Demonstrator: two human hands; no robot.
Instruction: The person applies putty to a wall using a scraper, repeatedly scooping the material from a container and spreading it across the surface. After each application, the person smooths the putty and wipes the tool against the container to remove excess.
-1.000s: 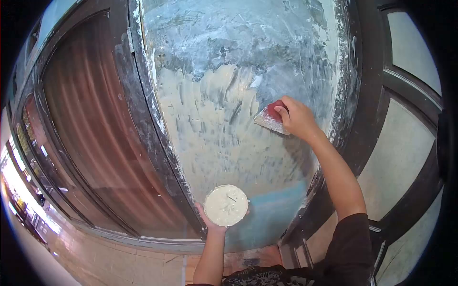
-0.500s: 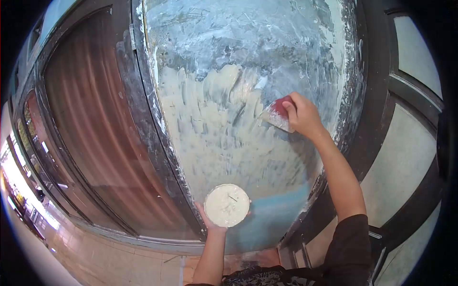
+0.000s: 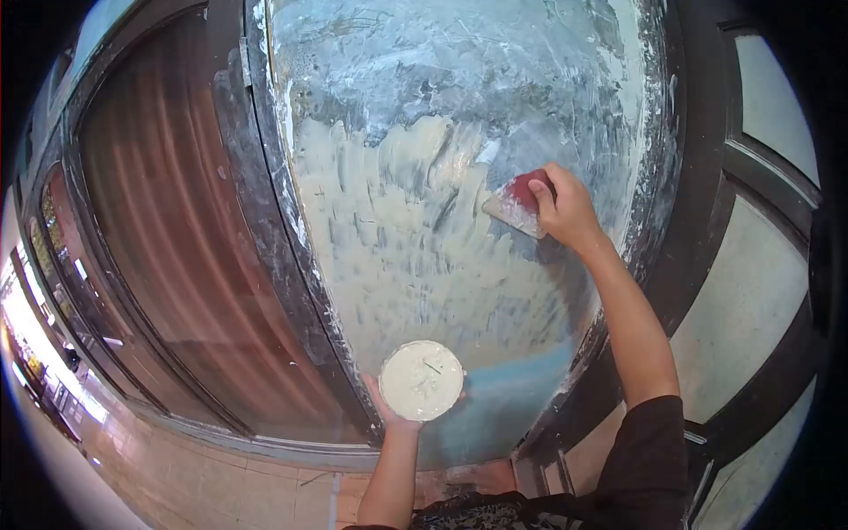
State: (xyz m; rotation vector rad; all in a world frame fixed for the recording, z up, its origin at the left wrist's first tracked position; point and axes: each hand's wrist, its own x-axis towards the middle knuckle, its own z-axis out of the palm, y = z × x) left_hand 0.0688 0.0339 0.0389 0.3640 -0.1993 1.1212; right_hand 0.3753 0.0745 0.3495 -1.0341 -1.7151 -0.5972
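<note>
My right hand [image 3: 566, 208] grips a putty knife [image 3: 521, 201] with a red handle and a pale, smeared blade. Its blade edge rests at or very near the wall panel [image 3: 495, 79], by the right border of a cream putty coat [image 3: 389, 238]. In my left hand [image 3: 385, 405] I hold a round tub of cream putty [image 3: 421, 380] from below, low in front of the panel. A thin dark sliver lies on the putty's surface. Most of the left fingers are hidden under the tub.
Left of the panel stands a dark-framed window [image 3: 177, 203] with reddish curtains behind glass. On the right is a dark door frame [image 3: 720, 291] with pale panes. Blue-grey, uncoated wall shows above the putty, and a blue patch [image 3: 521, 380] below. Tiled floor [image 3: 230, 490] lies beneath.
My right hand and the putty knife have shifted slightly upward along the panel, the blade tilting a little. The left hand and the tub stay nearly in place.
</note>
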